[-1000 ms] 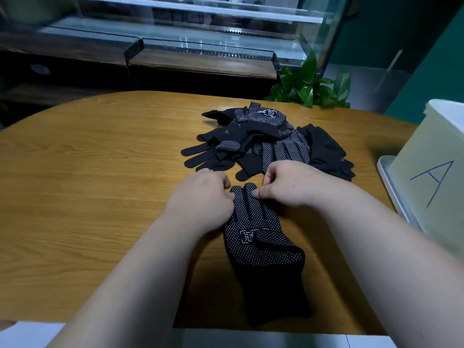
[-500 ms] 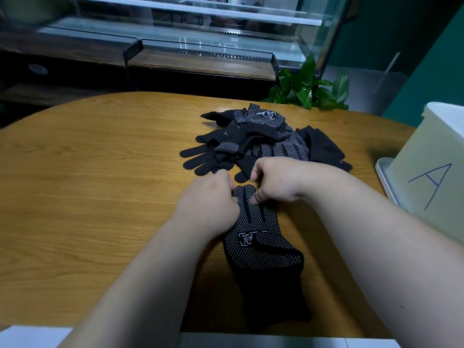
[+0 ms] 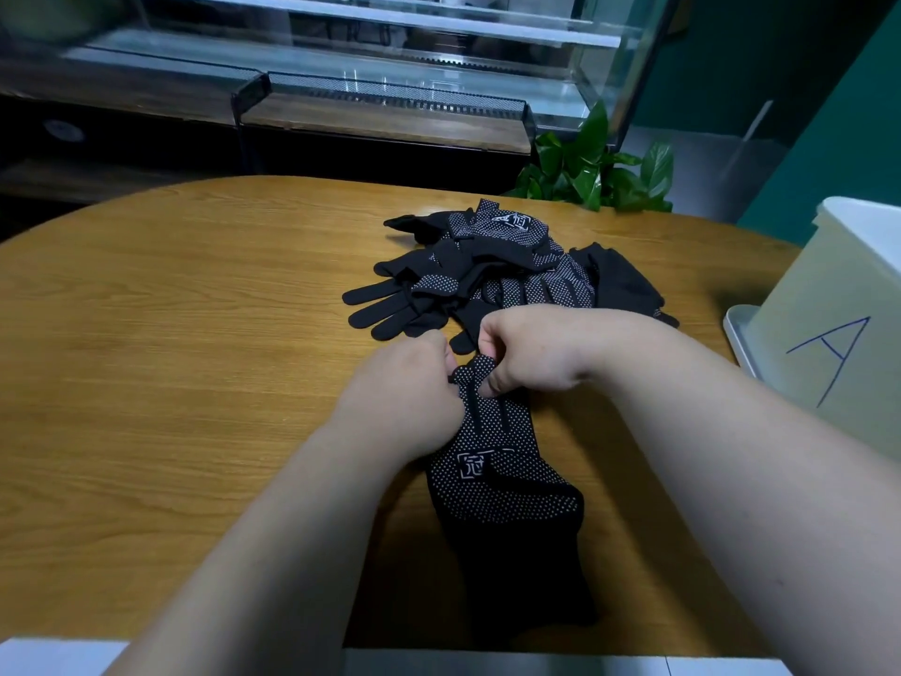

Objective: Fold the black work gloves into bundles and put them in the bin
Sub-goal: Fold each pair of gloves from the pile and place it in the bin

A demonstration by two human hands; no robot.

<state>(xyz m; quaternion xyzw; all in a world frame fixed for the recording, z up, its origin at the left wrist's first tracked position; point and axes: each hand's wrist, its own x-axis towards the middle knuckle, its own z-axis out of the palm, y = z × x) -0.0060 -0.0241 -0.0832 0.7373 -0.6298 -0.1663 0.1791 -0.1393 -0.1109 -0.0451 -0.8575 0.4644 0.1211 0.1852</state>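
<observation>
Both hands meet at the far end of one black dotted glove [image 3: 502,480], which lies lengthwise on the wooden table [image 3: 170,334] w/ its cuff toward the person and its finger end pointing away. Right hand [image 3: 531,353]: fingers curled tight, thumb & forefinger pinching the glove's fingertip section, which is bent up off the table into a small hump; the other fingers are tucked in close together, nothing between them that can be seen. Left hand [image 3: 404,402]: also curled, knuckles up, thumb side pressed against the same bunched tip from the left; most of its fingertips are hidden under the back of the hand, so exactly how many grip the fabric can't be told, but the hand is closed on the glove's edge. The two hands are nearly touching across the bunched tip. Rest of the glove is flat, white logo showing mid-palm. Just beyond the hands sits the pile of gloves [image 3: 487,275], loose and overlapping, apart from the held one. Bin [image 3: 838,324], pale w/ a blue "A" on its side, stands at the right edge on a white tray [image 3: 736,329], well apart from the hands. Plant [image 3: 595,173] & glass counter [image 3: 390,90] behind the table
</observation>
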